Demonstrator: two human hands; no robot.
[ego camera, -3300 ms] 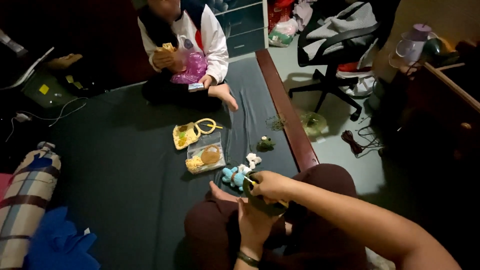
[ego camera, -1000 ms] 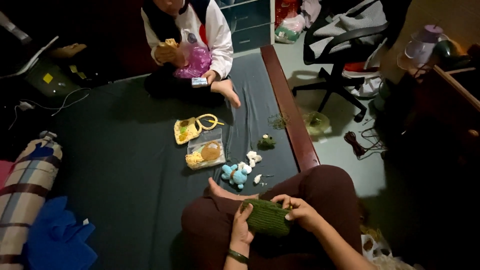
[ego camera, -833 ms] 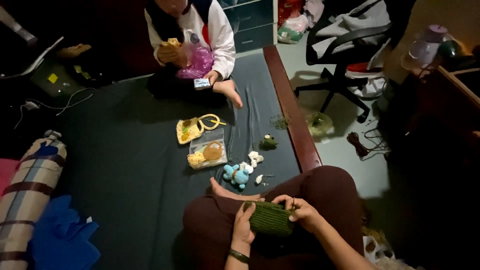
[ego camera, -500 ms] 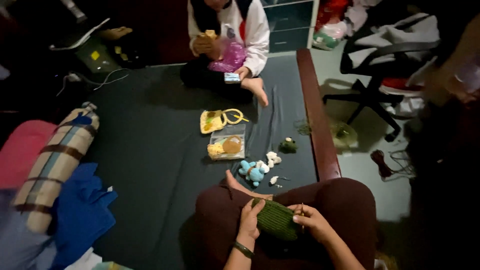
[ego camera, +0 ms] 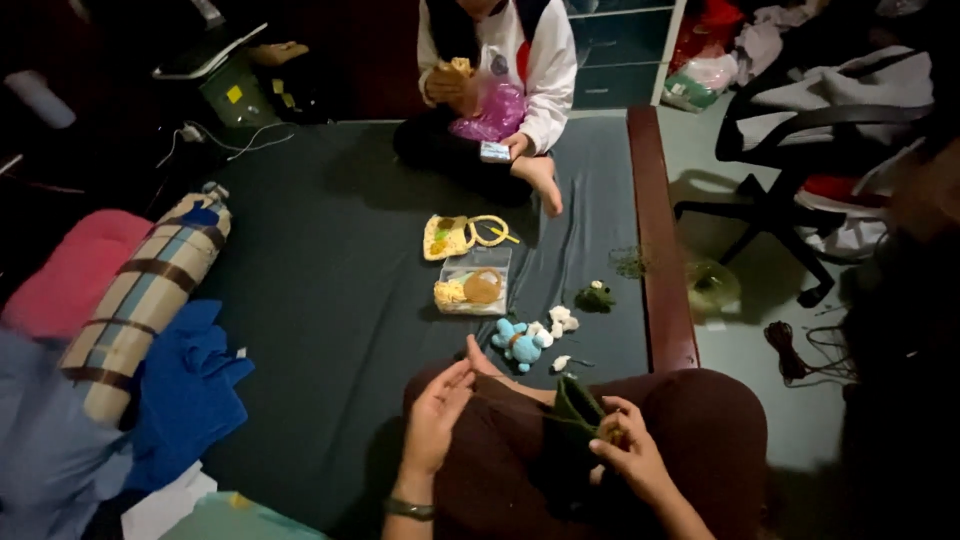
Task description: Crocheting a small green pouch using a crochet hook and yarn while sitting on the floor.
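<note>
I sit cross-legged on a dark green mattress. My right hand grips a dark green crocheted piece over my lap. My left hand hovers just left of it, fingers spread, holding nothing. In front of my knees lie a small blue crocheted toy, white crocheted bits and a small green crocheted figure. Farther out sit a clear plastic box with yellow pieces and a yellow crocheted pouch.
Another person sits at the far end holding pink yarn and a yellow piece. A rolled plaid blanket, a blue cloth and a pink pillow lie left. The wooden bed edge and an office chair are right.
My left hand has let go of the green piece and moved left with its fingers apart; my right hand still holds it. The view has shifted left, showing more blanket and cloth.
</note>
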